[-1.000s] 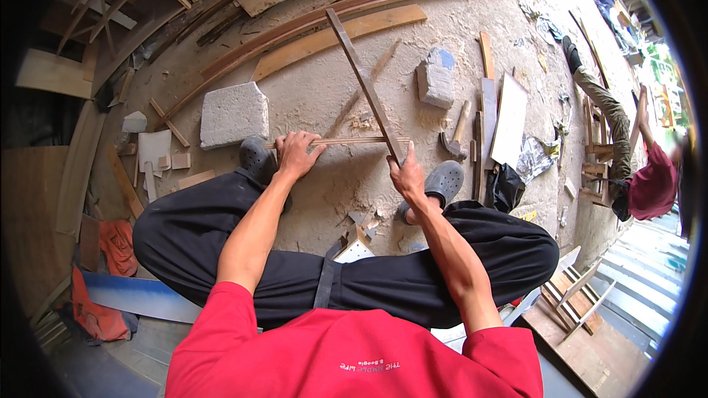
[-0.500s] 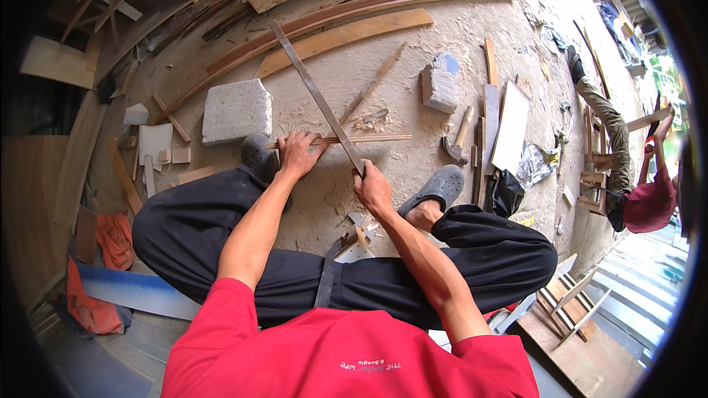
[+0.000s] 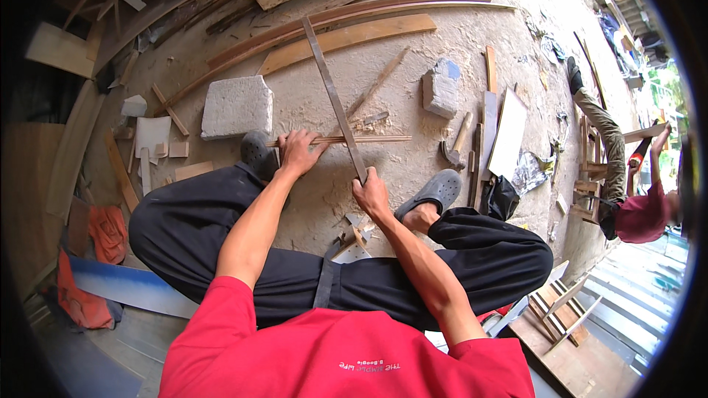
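Observation:
My left hand (image 3: 296, 153) is closed around the left part of a few thin wooden strips (image 3: 383, 138), pinned side by side close to the floor. In my right hand (image 3: 371, 195) is the near end of a long, flat, dark metal blade (image 3: 324, 70). The blade slants away to the upper left and crosses the strips to the right of my left hand. Whether its edge has teeth is too fine to tell. Wood shavings (image 3: 361, 127) and a small dark-bladed tool (image 3: 376, 117) lie just beyond the strips.
A hammer (image 3: 461, 136) lies right of the strips, near a pale block (image 3: 441, 88). A larger white block (image 3: 237, 107) sits at left. Long planks (image 3: 354, 40) lie beyond; boards (image 3: 509, 133) lie to the right. Another person (image 3: 641, 214) handles wood at far right.
The blade's far end has swung to the right, so it stands steeper across the strips. My right hand has lowered slightly; my left hand stays on the strips.

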`<state>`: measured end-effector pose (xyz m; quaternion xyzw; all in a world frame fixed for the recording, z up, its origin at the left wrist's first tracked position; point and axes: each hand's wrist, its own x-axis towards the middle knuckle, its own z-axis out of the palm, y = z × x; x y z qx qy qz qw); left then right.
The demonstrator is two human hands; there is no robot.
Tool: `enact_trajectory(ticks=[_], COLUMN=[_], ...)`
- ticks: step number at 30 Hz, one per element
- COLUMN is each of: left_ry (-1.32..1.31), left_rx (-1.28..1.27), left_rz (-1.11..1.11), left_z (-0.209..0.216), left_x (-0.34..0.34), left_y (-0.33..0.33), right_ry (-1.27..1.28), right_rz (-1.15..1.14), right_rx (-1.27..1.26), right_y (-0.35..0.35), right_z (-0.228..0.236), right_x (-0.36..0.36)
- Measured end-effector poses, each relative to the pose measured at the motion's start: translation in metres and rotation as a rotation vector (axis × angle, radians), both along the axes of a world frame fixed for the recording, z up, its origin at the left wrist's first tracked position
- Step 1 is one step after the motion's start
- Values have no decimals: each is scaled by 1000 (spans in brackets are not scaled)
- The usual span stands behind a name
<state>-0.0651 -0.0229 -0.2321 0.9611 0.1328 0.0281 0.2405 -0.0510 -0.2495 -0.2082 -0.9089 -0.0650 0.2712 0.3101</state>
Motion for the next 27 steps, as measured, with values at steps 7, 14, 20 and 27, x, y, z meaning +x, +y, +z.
enact_trajectory(ticks=[7,14,20,27], left_ry=[-21,-128,-298,306], left_rx=[-24,261,156,-5], left_rz=[21,131,594,642], left_z=[-4,-18,-29,-95], left_x=[0,-20,-36,-46], left_y=[-3,11,9,-6], right_ry=[4,24,29,38], right_rz=[-66,-59,-72,-77], right_rx=[21,76,48,43], right_y=[9,10,4,2], right_z=[-3,-6,-7,-3], right_x=[-6,-9,-6,-5])
